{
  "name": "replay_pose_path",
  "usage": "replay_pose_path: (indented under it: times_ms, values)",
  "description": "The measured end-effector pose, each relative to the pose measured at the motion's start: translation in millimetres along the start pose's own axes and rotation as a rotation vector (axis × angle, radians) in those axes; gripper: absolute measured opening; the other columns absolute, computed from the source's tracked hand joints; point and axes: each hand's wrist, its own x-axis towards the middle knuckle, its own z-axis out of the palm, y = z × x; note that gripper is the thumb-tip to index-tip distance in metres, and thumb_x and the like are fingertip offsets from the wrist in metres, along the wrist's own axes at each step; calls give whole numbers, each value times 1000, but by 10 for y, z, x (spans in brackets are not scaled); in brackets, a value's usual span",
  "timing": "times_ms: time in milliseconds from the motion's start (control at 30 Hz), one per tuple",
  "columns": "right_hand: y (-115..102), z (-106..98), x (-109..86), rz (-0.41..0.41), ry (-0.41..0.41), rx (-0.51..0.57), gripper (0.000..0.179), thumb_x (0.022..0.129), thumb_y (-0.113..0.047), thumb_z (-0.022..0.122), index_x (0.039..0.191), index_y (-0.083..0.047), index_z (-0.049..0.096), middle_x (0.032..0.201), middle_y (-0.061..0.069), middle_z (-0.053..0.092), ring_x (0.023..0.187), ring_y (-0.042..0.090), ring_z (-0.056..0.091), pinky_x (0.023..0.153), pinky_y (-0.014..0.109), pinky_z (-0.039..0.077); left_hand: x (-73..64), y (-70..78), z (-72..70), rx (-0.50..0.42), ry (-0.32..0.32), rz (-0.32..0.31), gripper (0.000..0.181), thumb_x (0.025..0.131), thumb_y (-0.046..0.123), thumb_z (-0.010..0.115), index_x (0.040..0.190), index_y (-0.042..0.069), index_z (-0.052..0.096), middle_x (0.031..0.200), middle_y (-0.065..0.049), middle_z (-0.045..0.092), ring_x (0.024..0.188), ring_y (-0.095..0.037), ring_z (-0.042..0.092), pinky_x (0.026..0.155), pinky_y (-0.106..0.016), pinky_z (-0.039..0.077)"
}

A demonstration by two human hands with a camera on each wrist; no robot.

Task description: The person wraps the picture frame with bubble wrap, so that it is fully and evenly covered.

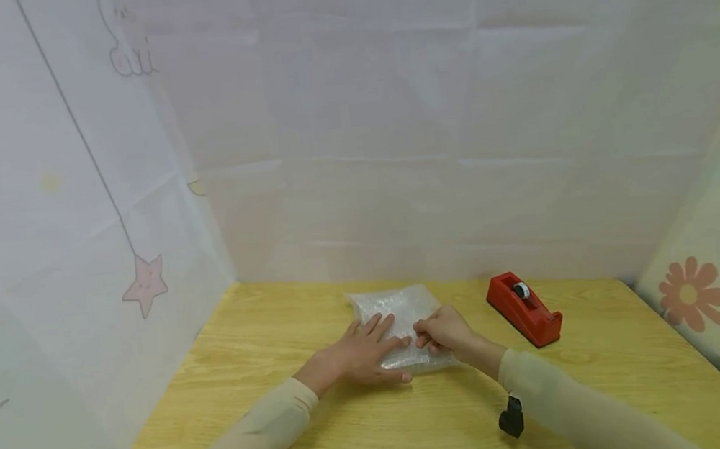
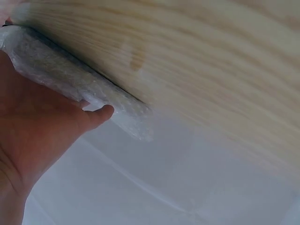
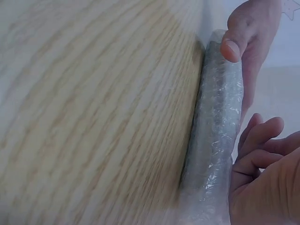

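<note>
A flat package wrapped in clear bubble wrap [image 1: 396, 302] lies on the yellow wood-grain table. My left hand [image 1: 367, 354] is spread over its left and near side, palm down and fingers straight. In the left wrist view the thumb reaches along the package edge [image 2: 79, 84]. Over the package's right part is my right hand [image 1: 446, 328], its fingers curled and their tips close to the wrap. The right wrist view has those curled fingers [image 3: 255, 150] against the upper face of the package [image 3: 213, 122], with nothing visible between them.
A red tape dispenser [image 1: 528, 317] with a small roll of tape [image 1: 521, 290] stands right of the package. The wood-grain table [image 1: 264, 313] is bordered by a pale cloth backdrop [image 1: 355, 109]. A small black device [image 1: 511, 418] hangs at the right wrist.
</note>
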Motion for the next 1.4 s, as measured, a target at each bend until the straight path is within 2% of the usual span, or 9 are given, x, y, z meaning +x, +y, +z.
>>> replay_pose_path:
  times_ms: [200,400,667,767,867,933,1000,1100,1400]
  values:
    - [0,29,-21,-12,60,-81,29,91,-3,64,62,2,64,58,10,66,39,7,46,39,19,39,-24,31,-55,-14,-15,-10,85,90,85,30,161,38,31,169,-14,6,153,-36,4,116,-65,13]
    - [45,34,-9,-23,59,-110,27,89,-1,64,63,4,67,55,10,65,38,7,47,39,19,40,-34,54,-71,-32,-23,-17,84,91,83,34,160,35,33,169,-14,8,153,-36,5,116,-64,14]
    - [62,1,13,21,35,-59,23,90,-5,65,71,6,71,57,9,65,39,7,48,38,19,37,-42,68,-73,-2,-20,-15,88,88,87,34,160,35,34,169,-13,9,153,-36,8,115,-64,15]
    - [66,-6,14,22,20,-62,24,91,-5,65,70,6,71,56,8,65,39,7,48,37,19,36,-47,62,-61,40,19,19,88,89,86,36,159,33,37,170,-8,6,152,-39,11,115,-65,14]
    - [68,-10,26,16,12,-88,25,91,-4,65,69,5,72,55,7,64,38,7,48,36,19,34,-30,44,-36,129,86,97,87,91,84,36,157,28,43,170,0,5,152,-37,14,116,-64,11]
    - [67,-12,43,16,8,-121,26,92,-5,65,69,4,72,54,6,63,38,7,48,35,19,32,-16,33,-22,190,129,145,87,91,83,37,154,23,46,170,4,10,152,-35,16,117,-63,8]
    - [67,-14,65,24,-2,-152,27,93,-6,65,68,3,72,53,5,63,38,7,48,35,19,32,0,20,-11,231,144,171,87,92,83,37,152,21,48,169,6,16,152,-30,17,118,-61,5]
    - [52,-38,105,46,-26,-199,29,92,-7,66,64,1,69,52,4,61,38,7,47,35,19,31,23,5,-10,225,135,170,86,90,83,39,150,22,49,167,7,23,151,-28,21,118,-60,4]
    - [-29,-145,151,107,-117,-353,33,90,-11,71,58,-5,65,48,1,54,36,7,44,35,18,29,57,-12,-23,156,77,141,88,89,83,43,155,24,43,166,11,22,151,-21,23,119,-55,13]
